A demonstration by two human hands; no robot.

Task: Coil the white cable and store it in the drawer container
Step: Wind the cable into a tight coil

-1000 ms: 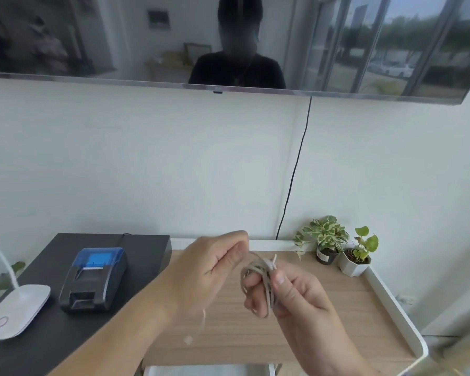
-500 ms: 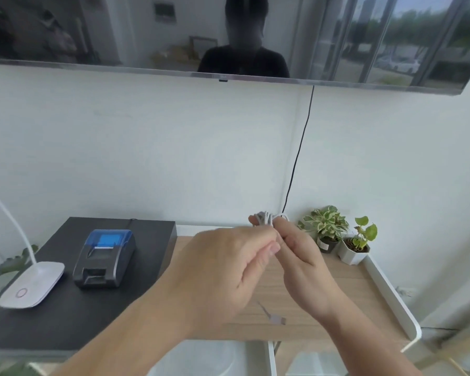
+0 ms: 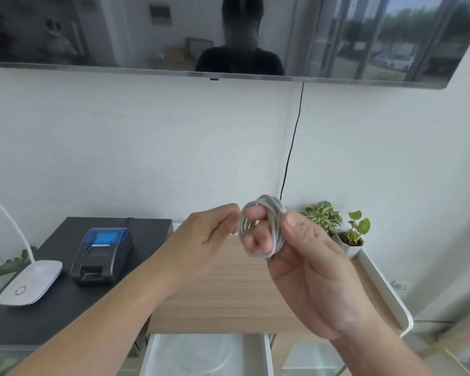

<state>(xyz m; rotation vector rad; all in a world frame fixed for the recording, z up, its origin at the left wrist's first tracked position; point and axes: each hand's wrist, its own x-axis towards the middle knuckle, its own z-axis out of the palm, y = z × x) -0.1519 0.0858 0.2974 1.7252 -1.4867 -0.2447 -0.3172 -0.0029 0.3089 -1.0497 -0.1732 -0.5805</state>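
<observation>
The white cable (image 3: 273, 226) is wound in several loops around the fingers of my right hand (image 3: 304, 264), held up above the wooden tabletop (image 3: 228, 294). My thumb presses the coil at its upper right. My left hand (image 3: 209, 234) is just left of the coil, fingers pinched together at the loops' edge; the cable end it seems to pinch is hidden. Below the tabletop's front edge the white drawer container (image 3: 152, 354) stands pulled out, with a clear round dish inside.
A blue and black label printer (image 3: 102, 253) and a white lamp base (image 3: 31, 284) sit on the black side table (image 3: 52, 316) at left. Two small potted plants (image 3: 337, 226) stand at the back right. A black cord (image 3: 292, 147) hangs down the wall.
The dangling cable end seen below my hands earlier is gone from view. My hands have parted slightly and the coil now faces me around my right fingers.
</observation>
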